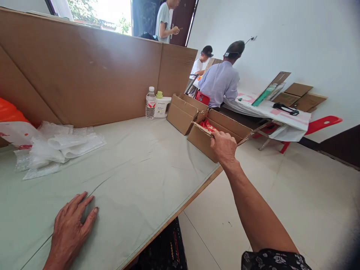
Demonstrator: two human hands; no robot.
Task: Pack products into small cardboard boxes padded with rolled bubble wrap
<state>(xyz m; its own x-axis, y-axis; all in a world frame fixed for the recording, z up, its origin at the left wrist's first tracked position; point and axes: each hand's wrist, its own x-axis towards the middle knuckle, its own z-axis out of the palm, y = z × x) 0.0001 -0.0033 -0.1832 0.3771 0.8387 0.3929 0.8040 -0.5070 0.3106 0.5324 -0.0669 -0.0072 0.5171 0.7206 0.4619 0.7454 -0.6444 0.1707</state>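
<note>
My left hand (pixel 72 221) lies palm down on the pale table cover (pixel 135 165), fingers stretched out, holding nothing. At the table's right edge my right hand (pixel 225 146) has its fingers bent over the near wall of an open cardboard box (pixel 201 142). Inside that box, red packaging (pixel 207 125) shows in part; the rest of the contents is hidden. A second cardboard box (pixel 181 114) stands right behind it. Beside the boxes are a white jug with a yellow-green cap (pixel 161 107) and a clear water bottle (pixel 151 104), both upright.
Bubble wrap (pixel 62 148) is heaped at the left, against an orange and white package (pixel 15 123). A tall cardboard panel (pixel 107 71) lines the table's back. Beyond it, one person stands and two sit by another table (pixel 295 123) with boxes and a red stool (pixel 323 124).
</note>
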